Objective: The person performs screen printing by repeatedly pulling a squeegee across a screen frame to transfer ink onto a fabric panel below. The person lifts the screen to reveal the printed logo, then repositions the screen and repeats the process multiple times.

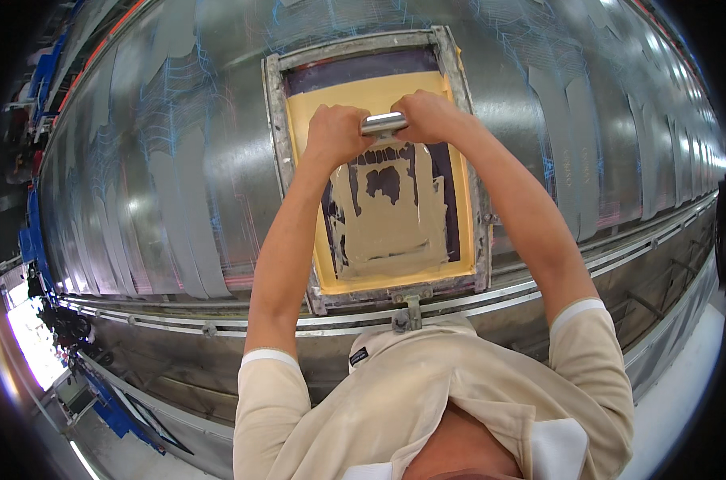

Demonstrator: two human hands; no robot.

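Observation:
Both arms stretch forward over a screen-printing frame [276, 132] lying on the long table. My left hand [336, 134] and my right hand [431, 116] are closed around the two ends of a squeegee [384, 123]. Only the middle of its metal handle shows between my fists; its blade is mostly hidden. The squeegee is over the far part of the screen. Nearer to me, taupe ink [387, 228] is smeared across the mesh, with dark patches showing through. Yellow tape [323, 100] lines the frame's inside around the dark purple mesh [363, 70].
Grey cloth pieces [179, 184] lie in rows on the shiny table [239, 160], left and right of the frame. Blue and pink line marks cross the surface. A metal rail [531, 294] follows the near edge, with a bracket [409, 314] at the frame. Blue equipment [127, 420] stands lower left.

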